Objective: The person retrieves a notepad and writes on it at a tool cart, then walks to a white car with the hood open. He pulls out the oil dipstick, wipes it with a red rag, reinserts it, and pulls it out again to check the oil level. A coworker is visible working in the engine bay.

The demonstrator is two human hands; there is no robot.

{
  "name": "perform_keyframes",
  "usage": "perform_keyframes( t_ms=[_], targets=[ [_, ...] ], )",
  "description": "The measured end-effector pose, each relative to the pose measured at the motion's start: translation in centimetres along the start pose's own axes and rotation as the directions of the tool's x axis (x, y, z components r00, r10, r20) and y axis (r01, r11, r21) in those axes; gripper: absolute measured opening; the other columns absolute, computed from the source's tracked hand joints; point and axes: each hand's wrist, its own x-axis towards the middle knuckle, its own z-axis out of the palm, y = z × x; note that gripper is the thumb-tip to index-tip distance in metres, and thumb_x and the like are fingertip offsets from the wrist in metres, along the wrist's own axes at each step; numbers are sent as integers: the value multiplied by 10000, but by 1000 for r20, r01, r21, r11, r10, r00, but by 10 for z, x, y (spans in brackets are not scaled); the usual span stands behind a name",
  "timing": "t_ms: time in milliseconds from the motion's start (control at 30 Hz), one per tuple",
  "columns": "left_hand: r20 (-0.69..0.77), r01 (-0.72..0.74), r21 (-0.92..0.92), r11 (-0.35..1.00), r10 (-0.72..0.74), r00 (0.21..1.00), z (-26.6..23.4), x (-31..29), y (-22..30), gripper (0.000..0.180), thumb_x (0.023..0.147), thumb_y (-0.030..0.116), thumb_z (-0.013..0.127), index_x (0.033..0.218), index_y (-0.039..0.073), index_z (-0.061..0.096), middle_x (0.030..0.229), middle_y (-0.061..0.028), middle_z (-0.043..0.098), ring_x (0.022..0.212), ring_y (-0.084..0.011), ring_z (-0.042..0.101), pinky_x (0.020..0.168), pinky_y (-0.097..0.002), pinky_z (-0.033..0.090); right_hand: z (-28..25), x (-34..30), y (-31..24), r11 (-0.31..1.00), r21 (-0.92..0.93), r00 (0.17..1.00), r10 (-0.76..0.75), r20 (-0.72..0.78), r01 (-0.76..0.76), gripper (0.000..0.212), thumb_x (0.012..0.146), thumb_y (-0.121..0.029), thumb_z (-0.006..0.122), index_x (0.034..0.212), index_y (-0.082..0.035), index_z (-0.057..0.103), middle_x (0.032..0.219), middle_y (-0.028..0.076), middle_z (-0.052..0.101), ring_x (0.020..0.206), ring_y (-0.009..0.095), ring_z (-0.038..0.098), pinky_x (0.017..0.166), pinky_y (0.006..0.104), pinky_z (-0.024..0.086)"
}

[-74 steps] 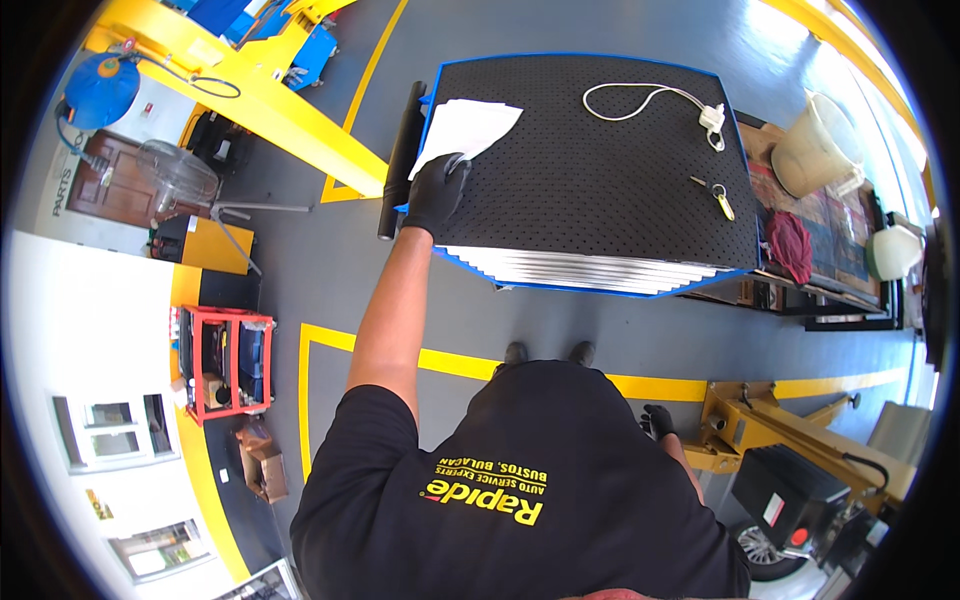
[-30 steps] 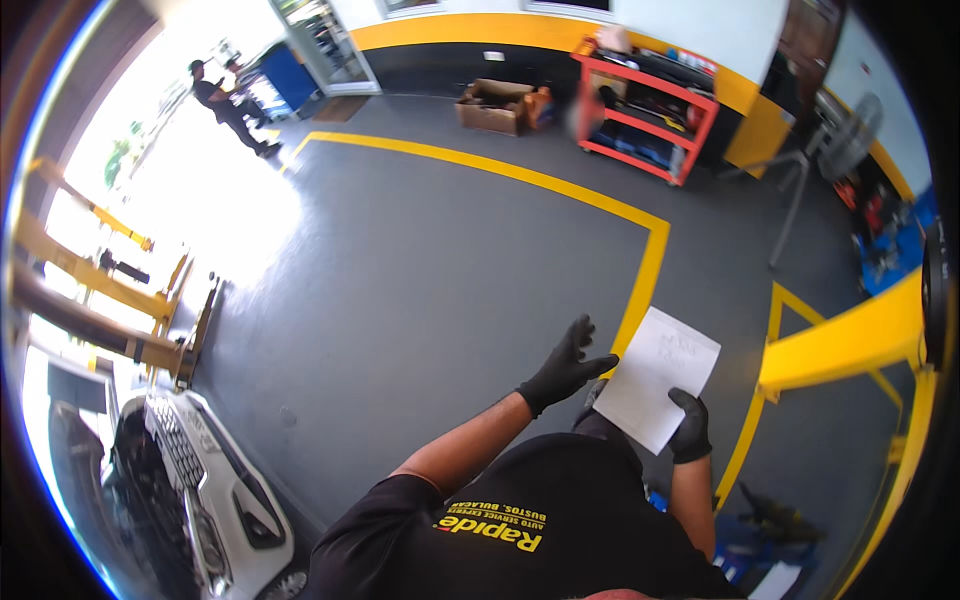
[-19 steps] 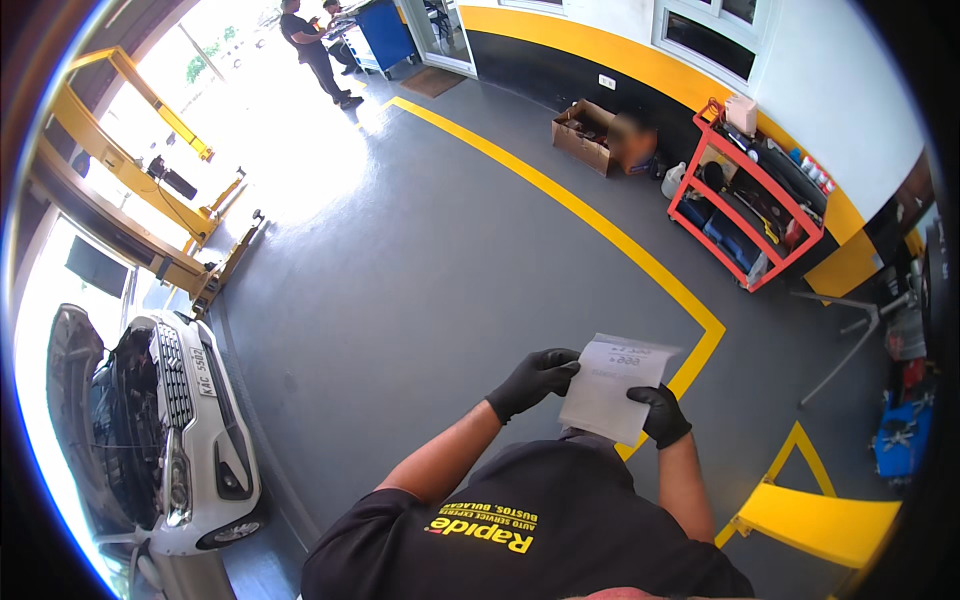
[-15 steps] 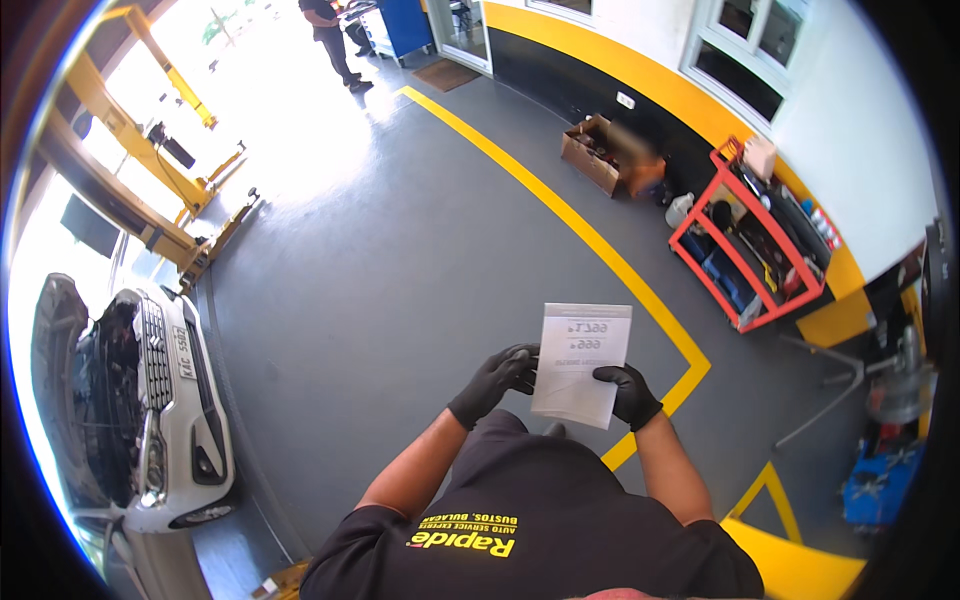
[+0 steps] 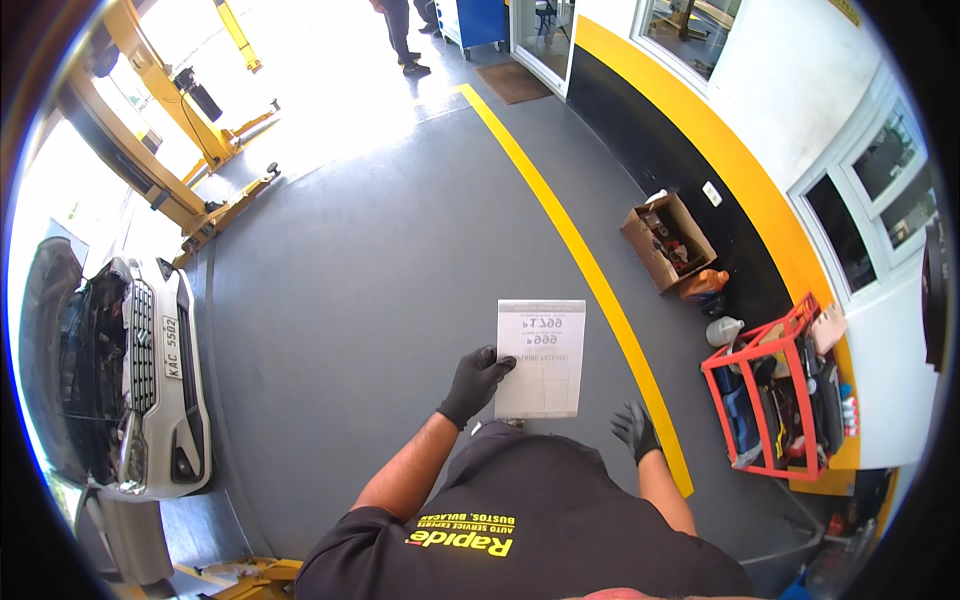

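Observation:
A white printed sheet [image 5: 540,375], which looks stiff or sleeved in plastic, is held in front of my body. My left hand [image 5: 474,385], in a black glove, pinches its left edge with the thumb on the near face. Off to the right, clear of the sheet, my right hand [image 5: 634,432] hangs low in a matching black glove. Its fingers are spread and hold nothing. The hand is above the grey floor beside a yellow line.
A silver car [image 5: 165,390] with its hood up stands at the left, below yellow lift posts [image 5: 165,90]. Along the right wall are an open cardboard box [image 5: 665,245], an orange jug [image 5: 703,284] and a red tool cart [image 5: 765,400]. Another person [image 5: 400,35] stands far off near a blue cabinet [image 5: 470,22].
My right hand has let go of the sheet and moved down to the right. My left hand now grips the sheet, which has shifted left. The view has turned to the left.

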Motion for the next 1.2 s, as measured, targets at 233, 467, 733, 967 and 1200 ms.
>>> perform_keyframes(
  t_ms=[233,467,733,967,1200],
  targets=[
    [19,-71,241,968,68,997,-20,270,150,204,1097,207,748,1072,5,747,811,50,615,744,-47,510,673,-278,447,-87,98,-12,869,-159,852,396,-342,-468,743,1051,-639,608,1499,-47,614,1210,166,719,935,308,680,828,481,559],
    [-1,34,339,940,-36,999,-7,580,178,162,1091,170,751,1082,9,756,900,58,682,809,-41,518,730,-273,449,-41,340,-225,891,-324,936,240,-259,-318,662,1069,-569,599,1476,-48,637,1248,169,729,1012,309,690,895,468,552],
    [-198,48,237,970,0,980,-50,853,230,125,1077,144,751,1061,20,757,884,56,673,783,-51,524,698,-277,432,79,557,-554,705,-704,996,-26,86,79,572,1090,-488,588,1450,-50,664,1292,171,741,1100,310,702,971,453,543],
    [-459,116,-47,992,-124,880,-187,1043,246,92,1043,110,749,1060,21,767,895,57,696,781,-51,538,700,-273,436,279,731,-783,463,-822,926,4,377,332,497,1108,-417,579,1427,-51,687,1331,174,751,1177,311,713,1037,440,536],
    [-553,12,-32,999,-28,833,-296,1314,308,88,1044,105,749,1042,21,776,836,61,665,727,-51,494,654,-281,396,420,894,-1031,326,-789,850,-116,513,521,428,1126,-346,569,1404,-53,711,1369,176,761,1254,312,723,1104,426,528]
  ],
)
